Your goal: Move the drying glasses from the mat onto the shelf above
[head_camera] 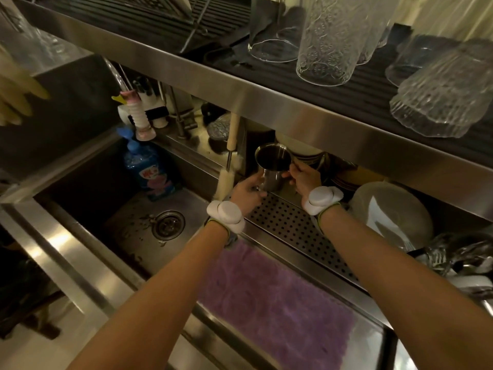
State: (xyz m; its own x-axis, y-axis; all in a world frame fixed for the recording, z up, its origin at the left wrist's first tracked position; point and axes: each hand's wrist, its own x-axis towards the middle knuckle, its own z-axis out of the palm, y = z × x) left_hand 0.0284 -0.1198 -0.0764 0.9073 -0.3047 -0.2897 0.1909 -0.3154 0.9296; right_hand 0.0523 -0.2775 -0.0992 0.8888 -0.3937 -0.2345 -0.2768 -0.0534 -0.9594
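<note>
Steel caught what little light there was: a stainless cup point(272, 166) stood upright under the shelf point(266, 100), at the far edge of the perforated drain tray point(293, 225), its mouth facing up and its long axis vertical. Both hands had reached it from the near side. The left hand point(246, 193) gripped low on the cup's left flank, its fingers point(260, 180) curled against the wall near the base. The right hand point(304, 180) met it from the right, the thumb and fingers pinching at the rim and upper wall. Neither hand was clearly nearer; the cup sat between them, just beyond the knuckles.

Directly above, the shelf's front lip overhung the cup, so any lift would seemingly have to bring it toward the person first and then up. On the shelf's ribbed dark mat point(373, 86) drinking glasses already stood upside down: an embossed tumbler point(328, 41), a plain glass point(272, 28) to its left, and a ribbed glass point(440, 100) at the right end.

To the left lay the sink point(112, 198) with its drain strainer point(168, 224), a blue soap bottle point(149, 169) and a hanging bottle brush point(226, 166). A purple cloth point(274, 313) covered the near desk, and plates point(392, 212) were stacked at the right. The room looked dim.
</note>
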